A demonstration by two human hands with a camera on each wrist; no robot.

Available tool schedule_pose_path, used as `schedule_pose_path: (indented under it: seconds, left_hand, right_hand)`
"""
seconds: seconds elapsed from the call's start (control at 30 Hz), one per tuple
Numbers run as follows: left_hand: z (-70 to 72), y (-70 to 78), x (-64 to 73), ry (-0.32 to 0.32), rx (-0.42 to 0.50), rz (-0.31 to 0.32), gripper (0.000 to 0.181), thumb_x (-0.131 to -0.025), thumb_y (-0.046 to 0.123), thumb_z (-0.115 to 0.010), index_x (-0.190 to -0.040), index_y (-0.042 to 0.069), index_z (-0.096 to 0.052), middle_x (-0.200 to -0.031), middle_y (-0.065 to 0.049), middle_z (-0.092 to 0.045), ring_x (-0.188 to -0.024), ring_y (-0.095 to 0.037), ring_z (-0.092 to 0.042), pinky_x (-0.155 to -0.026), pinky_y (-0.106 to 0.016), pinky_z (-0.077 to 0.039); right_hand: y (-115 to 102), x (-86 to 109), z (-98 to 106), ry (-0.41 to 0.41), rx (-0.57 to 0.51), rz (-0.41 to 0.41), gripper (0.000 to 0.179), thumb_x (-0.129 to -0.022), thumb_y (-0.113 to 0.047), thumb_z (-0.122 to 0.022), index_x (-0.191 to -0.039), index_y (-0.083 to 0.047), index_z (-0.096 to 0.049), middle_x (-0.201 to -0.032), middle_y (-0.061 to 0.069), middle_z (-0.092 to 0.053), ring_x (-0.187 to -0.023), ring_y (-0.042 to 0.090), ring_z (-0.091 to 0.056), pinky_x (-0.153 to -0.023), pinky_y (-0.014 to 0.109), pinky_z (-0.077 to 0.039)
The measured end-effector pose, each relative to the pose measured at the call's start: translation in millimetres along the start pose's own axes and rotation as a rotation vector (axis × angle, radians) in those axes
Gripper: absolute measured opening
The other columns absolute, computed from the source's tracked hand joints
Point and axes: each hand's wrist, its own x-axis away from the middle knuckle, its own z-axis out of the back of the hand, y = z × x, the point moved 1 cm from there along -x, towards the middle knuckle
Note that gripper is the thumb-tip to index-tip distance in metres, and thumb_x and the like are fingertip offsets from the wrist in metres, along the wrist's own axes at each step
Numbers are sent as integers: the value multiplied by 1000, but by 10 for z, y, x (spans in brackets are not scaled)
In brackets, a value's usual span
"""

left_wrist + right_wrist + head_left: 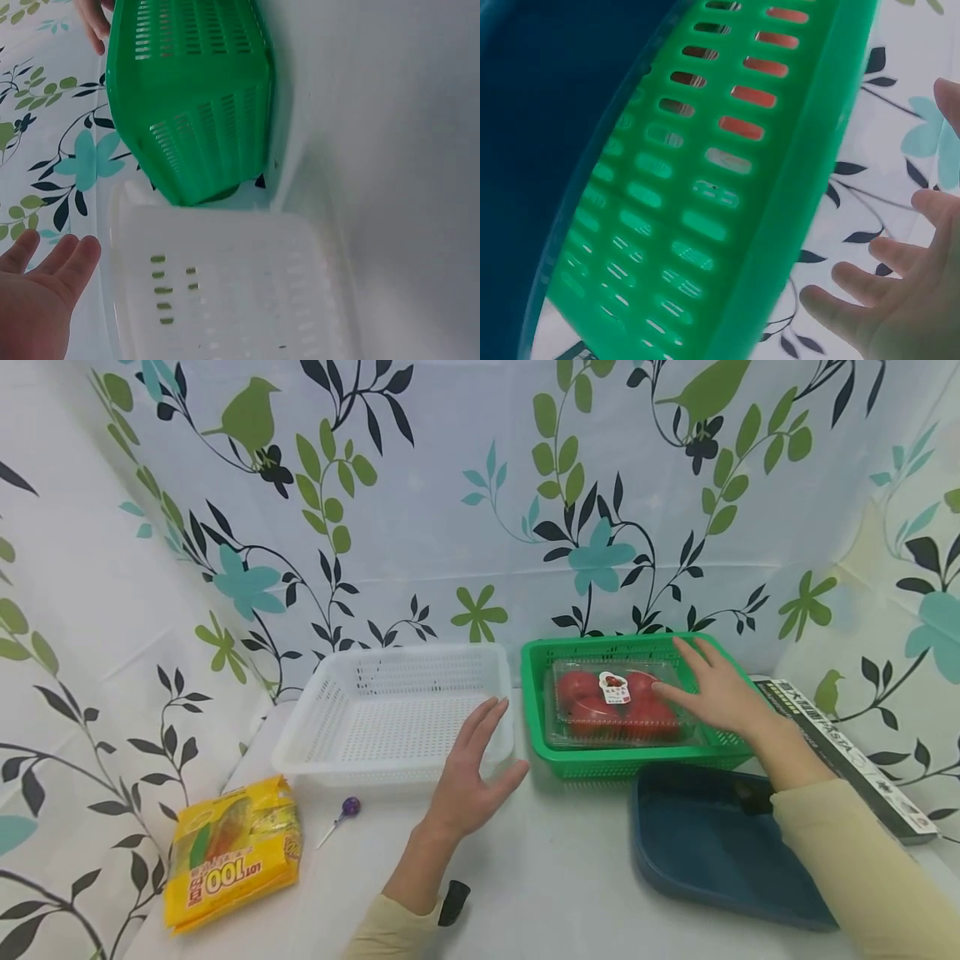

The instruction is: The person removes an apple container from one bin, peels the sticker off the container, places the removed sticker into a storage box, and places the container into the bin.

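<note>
My right hand (716,689) hovers over the right part of the green basket (536,702), fingers spread and holding nothing. Inside that basket lies a clear plastic pack of tomatoes (592,714) with a white label, just left of the hand. In the right wrist view the right hand (907,285) stands beside the basket's rim. Near the front right corner of the white basket (322,770), my left hand (476,777) is held up with its fingers extended and nothing in them. The left wrist view has the left hand (37,300) beside the white basket's wall (225,285).
A yellow candy bag (232,852) and a purple lollipop (350,807) lie at the left. On the right are a dark blue tray (712,852), with a small black object partly behind the sleeve, and a long black pasta box (847,752). Patterned cloth (420,527) hangs behind.
</note>
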Motion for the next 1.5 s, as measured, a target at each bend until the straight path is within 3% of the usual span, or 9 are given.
schedule_pose_path:
  seconds: [0.27,0.5,0.83,1.03,1.2,1.5]
  left_hand:
    - [-208,51,46,30,153,39,67,-93,19,-70,-154,14,-42,-156,-4,-38,-142,-20,-38,-104,-43,-48]
    - [-405,118,87,52,198,69,63,-94,19,-71,-151,12,-45,-153,-8,-41,-138,-22,-43,-102,-43,-50]
    - [-638,127,164,77,245,164,58,-96,20,-68,-150,11,-48,-155,-17,-36,-139,-25,-41,-105,-45,-47]
    - [-803,76,187,185,316,189,53,-96,16,-68,-145,2,-51,-153,-19,-38,-138,-31,-42,-103,-51,-48]
    - [-923,71,173,272,371,222,50,-96,12,-68,-141,-2,-53,-152,-18,-38,-137,-33,-42,-101,-52,-49]
    - [-1054,96,144,328,381,280,48,-94,10,-67,-139,-3,-55,-152,-17,-38,-135,-31,-45,-102,-45,-50]
  right_hand:
    - [187,-77,-36,-88,-126,-120,99,-101,-58,-49,-158,5,2,-158,39,-8,-141,60,-15,-109,75,-19]
    - [237,-23,-49,-168,-221,-218,101,-101,-61,-44,-156,9,6,-155,44,-9,-139,62,-18,-107,75,-23]
    - [286,-13,-116,-243,-290,-238,101,-102,-60,-43,-155,10,7,-149,47,-17,-134,63,-27,-104,73,-32]
    - [321,-39,-164,-275,-416,-263,99,-103,-56,-45,-155,10,8,-150,47,-14,-132,62,-32,-100,65,-45]
    - [369,-57,-209,-314,-503,-292,98,-104,-53,-46,-154,10,9,-154,45,-3,-137,62,-20,-103,66,-41]
    - [459,-79,-275,-390,-526,-329,92,-105,-52,-43,-154,13,1,-155,43,-6,-138,60,-23,-105,63,-41]
